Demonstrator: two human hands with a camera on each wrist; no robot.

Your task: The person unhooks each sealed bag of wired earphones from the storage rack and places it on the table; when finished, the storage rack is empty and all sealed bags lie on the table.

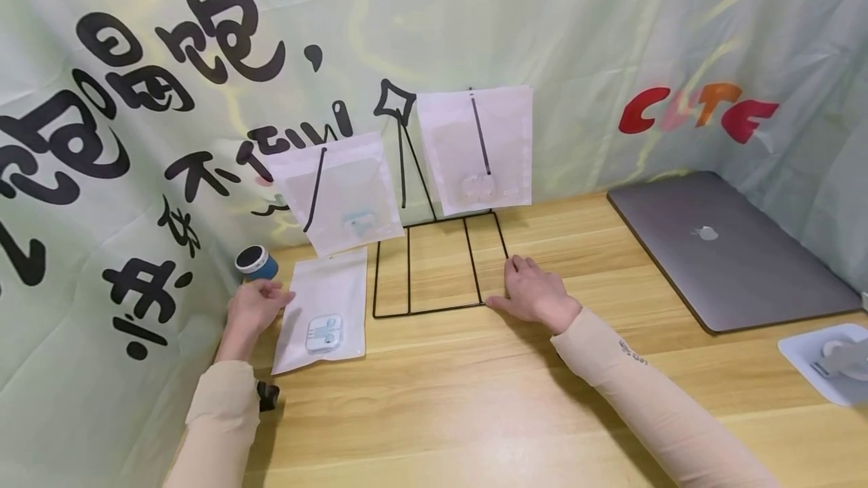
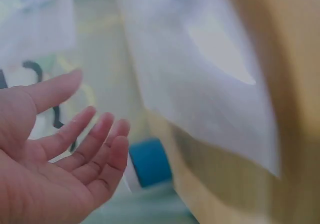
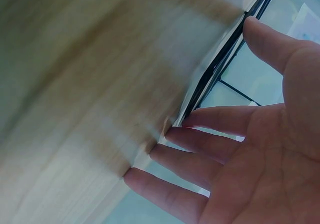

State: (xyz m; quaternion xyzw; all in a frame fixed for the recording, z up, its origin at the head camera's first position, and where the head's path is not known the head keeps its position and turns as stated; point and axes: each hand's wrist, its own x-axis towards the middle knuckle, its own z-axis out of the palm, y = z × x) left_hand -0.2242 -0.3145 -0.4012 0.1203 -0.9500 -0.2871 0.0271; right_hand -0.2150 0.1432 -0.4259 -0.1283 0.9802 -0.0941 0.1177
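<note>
My left hand (image 1: 254, 307) is just left of a flat white plastic bag (image 1: 332, 285) on the table. Its fingers are loosely bent; in the left wrist view they hold nothing and stand apart from the bag (image 2: 210, 84). Earphones in a clear case (image 1: 325, 333) show through the bag's lower part. At the right front corner of a black wire display rack (image 1: 409, 269), my right hand (image 1: 536, 292) touches the base with thumb and index finger, the other fingertips resting on the table. Two white bags, left (image 1: 349, 179) and right (image 1: 447, 145), hang from the rack's arms, each with a small case inside.
A blue cylinder with a black mesh top (image 1: 263, 268) stands behind my left hand. A grey laptop (image 1: 719, 247) lies closed at the right. A pale pad with a whitish device (image 1: 803, 352) is at the right edge. Printed cloth (image 1: 542, 13) walls the back and left.
</note>
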